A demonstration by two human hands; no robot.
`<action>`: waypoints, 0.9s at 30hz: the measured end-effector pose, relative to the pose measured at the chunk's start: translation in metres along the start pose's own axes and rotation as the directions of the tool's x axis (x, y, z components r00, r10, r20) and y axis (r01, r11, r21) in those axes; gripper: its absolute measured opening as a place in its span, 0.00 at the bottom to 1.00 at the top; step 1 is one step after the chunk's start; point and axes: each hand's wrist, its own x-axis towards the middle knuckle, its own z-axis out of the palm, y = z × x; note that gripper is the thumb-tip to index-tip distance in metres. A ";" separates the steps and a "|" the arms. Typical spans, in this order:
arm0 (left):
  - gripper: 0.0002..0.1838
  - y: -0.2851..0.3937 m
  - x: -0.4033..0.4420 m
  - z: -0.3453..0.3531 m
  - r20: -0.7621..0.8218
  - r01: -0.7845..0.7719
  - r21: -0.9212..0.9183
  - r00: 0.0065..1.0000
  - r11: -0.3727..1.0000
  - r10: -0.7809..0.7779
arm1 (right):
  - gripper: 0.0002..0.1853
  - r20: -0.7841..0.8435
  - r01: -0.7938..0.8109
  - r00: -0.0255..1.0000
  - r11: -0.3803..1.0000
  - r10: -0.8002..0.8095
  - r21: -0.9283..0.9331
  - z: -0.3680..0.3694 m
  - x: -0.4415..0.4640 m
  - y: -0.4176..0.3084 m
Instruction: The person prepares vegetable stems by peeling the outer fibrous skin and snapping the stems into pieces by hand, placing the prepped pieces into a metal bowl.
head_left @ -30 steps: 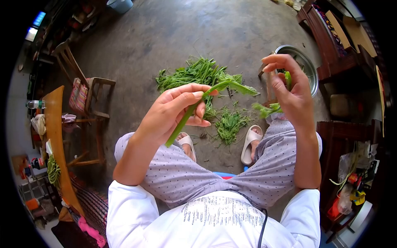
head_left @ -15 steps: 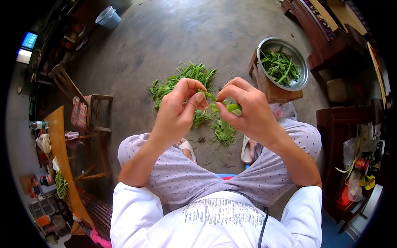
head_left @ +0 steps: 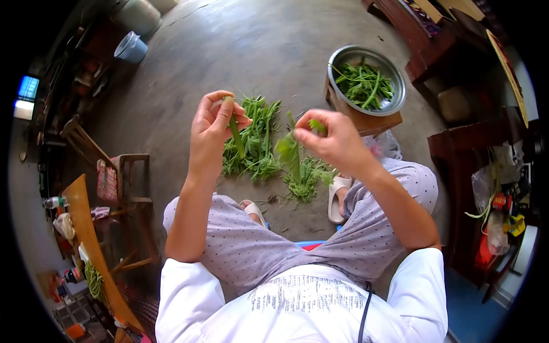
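Observation:
My left hand is raised above the floor, pinching a short green stem between thumb and fingers; the stem hangs down from the grip. To the right, my right hand is closed on a leafy green sprig, slightly blurred, with leaves drooping below the fingertips. Beneath the hands a pile of long green stems lies on the floor. A smaller heap of green scraps sits nearer my feet, partly behind the sprig.
At the right, a metal basin holding cut greens stands on a wooden stool, with a plastic bag beside it. A wooden chair and table are at left. A blue bucket stands farther back.
My hands have moved apart from close together, the left one going left and up. A stem now hangs from the left hand and a leafy sprig from the right. The view has shifted slightly.

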 end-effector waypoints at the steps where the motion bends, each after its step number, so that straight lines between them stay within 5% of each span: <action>1: 0.08 -0.006 0.005 0.002 0.007 0.055 -0.006 0.998 0.998 -0.055 | 0.09 -0.088 0.064 0.994 0.998 -0.065 -0.021 -0.010 0.005 0.012; 3: 0.10 -0.011 0.017 0.018 0.034 0.113 -0.044 0.993 0.993 -0.111 | 0.09 -0.167 -0.019 0.985 0.996 0.033 0.083 -0.040 0.007 0.016; 5: 0.13 -0.013 0.032 0.048 0.105 0.168 -0.057 0.981 0.984 -0.161 | 0.11 -0.321 0.060 0.946 0.996 -0.035 0.068 -0.074 0.019 0.039; 7: 0.20 -0.010 0.061 0.091 0.200 0.144 -0.123 0.973 0.982 -0.117 | 0.13 -0.476 0.134 0.878 0.981 -0.051 0.141 -0.104 0.030 0.049; 9: 0.28 -0.012 0.095 0.144 0.251 0.108 -0.145 0.966 0.983 -0.069 | 0.15 -0.569 0.045 0.822 0.996 0.004 0.071 -0.125 0.030 0.048; 11: 0.32 -0.027 0.126 0.181 0.274 0.084 -0.111 0.960 0.990 -0.050 | 0.14 -0.484 0.055 0.865 0.932 0.136 0.360 -0.143 0.026 0.050; 13: 0.37 -0.032 0.133 0.205 0.177 0.200 0.275 0.951 0.940 -0.255 | 0.14 -0.434 0.105 0.890 0.864 0.140 0.493 -0.147 0.018 0.045; 15: 0.36 -0.042 0.123 0.196 0.325 0.189 0.281 0.904 0.941 -0.279 | 0.14 -0.374 0.137 0.917 0.768 0.141 0.626 -0.144 0.009 0.036; 17: 0.34 -0.048 0.104 0.181 0.673 0.214 0.024 0.719 0.977 -0.174 | 0.15 -0.226 0.135 0.970 0.569 0.092 0.811 -0.139 0.003 0.024; 18: 0.34 -0.045 0.092 0.173 0.669 0.216 0.027 0.721 0.976 -0.178 | 0.19 -0.160 0.147 0.987 0.532 -0.021 0.834 -0.139 0.005 0.031; 20: 0.32 -0.030 0.067 0.156 0.775 0.444 0.014 0.561 0.896 -0.290 | 0.19 -0.138 0.138 0.990 0.483 -0.037 0.865 -0.124 0.009 0.023; 22: 0.31 -0.016 0.045 0.138 0.782 0.296 0.037 0.587 0.955 -0.212 | 0.22 -0.013 0.090 0.983 0.416 -0.186 0.905 -0.116 0.014 0.019; 24: 0.24 -0.008 0.027 0.125 0.756 0.083 0.030 0.650 0.996 -0.077 | 0.22 -0.030 0.101 0.988 0.478 -0.154 0.873 -0.092 0.015 0.005; 27: 0.18 0.000 0.010 0.094 0.641 0.089 0.089 0.757 0.992 -0.125 | 0.26 0.025 0.095 0.980 0.573 -0.198 0.814 -0.067 0.016 -0.010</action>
